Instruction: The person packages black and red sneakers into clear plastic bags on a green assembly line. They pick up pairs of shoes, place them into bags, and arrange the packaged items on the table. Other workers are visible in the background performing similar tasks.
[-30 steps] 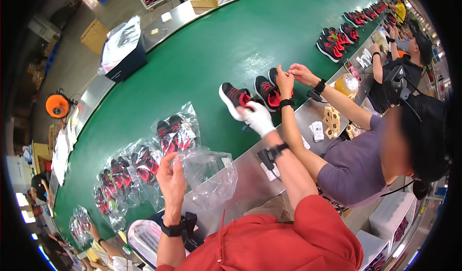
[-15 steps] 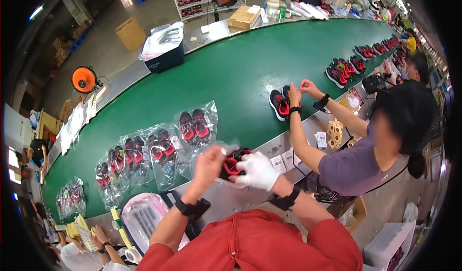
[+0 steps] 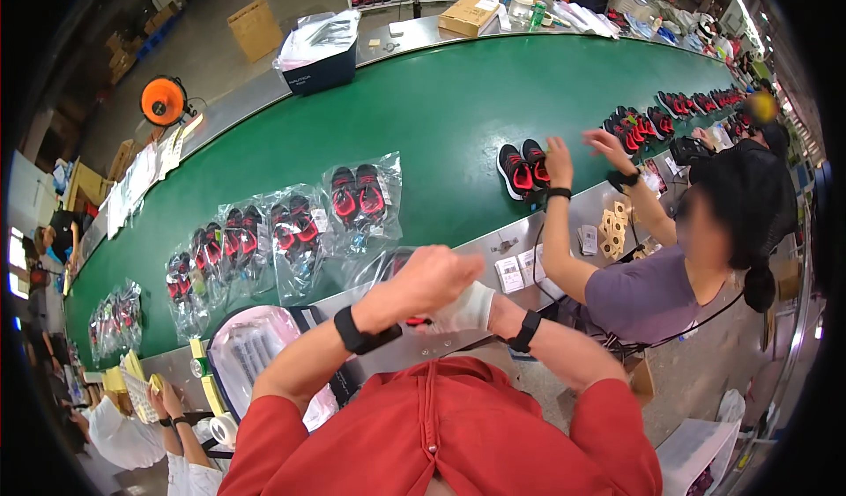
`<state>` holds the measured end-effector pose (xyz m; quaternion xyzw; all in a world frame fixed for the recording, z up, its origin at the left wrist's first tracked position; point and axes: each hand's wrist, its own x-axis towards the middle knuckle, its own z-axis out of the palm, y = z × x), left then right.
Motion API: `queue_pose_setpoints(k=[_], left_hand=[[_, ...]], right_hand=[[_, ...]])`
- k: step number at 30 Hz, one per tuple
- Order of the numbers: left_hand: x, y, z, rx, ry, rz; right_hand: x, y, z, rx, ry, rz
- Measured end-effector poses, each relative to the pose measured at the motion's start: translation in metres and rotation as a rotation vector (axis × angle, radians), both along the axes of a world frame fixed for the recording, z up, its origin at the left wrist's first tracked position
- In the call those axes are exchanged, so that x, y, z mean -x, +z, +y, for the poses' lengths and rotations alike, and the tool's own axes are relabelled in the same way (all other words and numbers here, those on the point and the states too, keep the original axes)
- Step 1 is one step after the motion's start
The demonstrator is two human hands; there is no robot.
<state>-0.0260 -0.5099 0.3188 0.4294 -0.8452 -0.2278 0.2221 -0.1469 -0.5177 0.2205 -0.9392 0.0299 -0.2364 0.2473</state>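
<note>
From here, the bare left hand (image 3: 432, 280) crosses before the white-gloved right hand (image 3: 467, 309) at the counter's (image 3: 441, 188) near side; a red bit of shoe (image 3: 418, 322) shows beneath, a clear bag (image 3: 366, 269) alongside. I can't tell either grip's state.

Pale lettering (image 3: 300, 81) — two lines — marks the dark blue box (image 3: 333, 74).

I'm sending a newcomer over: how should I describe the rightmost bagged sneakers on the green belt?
On the green conveyor belt, find the row of clear-bagged black-and-red sneakers, up and left of the bare left hand. Your bagged pair is that row's rightmost and, in the picture, its highest; unlike the unbagged pair farther right, it lies in clear plastic.
</note>
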Motion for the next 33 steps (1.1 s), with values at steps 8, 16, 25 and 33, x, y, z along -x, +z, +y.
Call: queue_pose_setpoints(k=[8,16,25,33], left_hand=[[-0.019,-0.063,0.073,-0.066,0.313,0.21],[0.004,0.017,-0.017,0.014,0.559,0.565],[0.038,-0.037,0.049,0.005,0.584,0.411],[0.036,-0.098,0.159,-0.548,1.107,0.633]], right_hand=[[0.0,0.001,-0.009,0.078,-0.847,0.456],[-0.013,-0.013,-0.038,-0.719,-0.683,-0.221],[-0.053,0.026,-0.131,0.166,-0.84,0.382],[-0.076,-0.063,-0.105,-0.291,-0.471,0.536]])
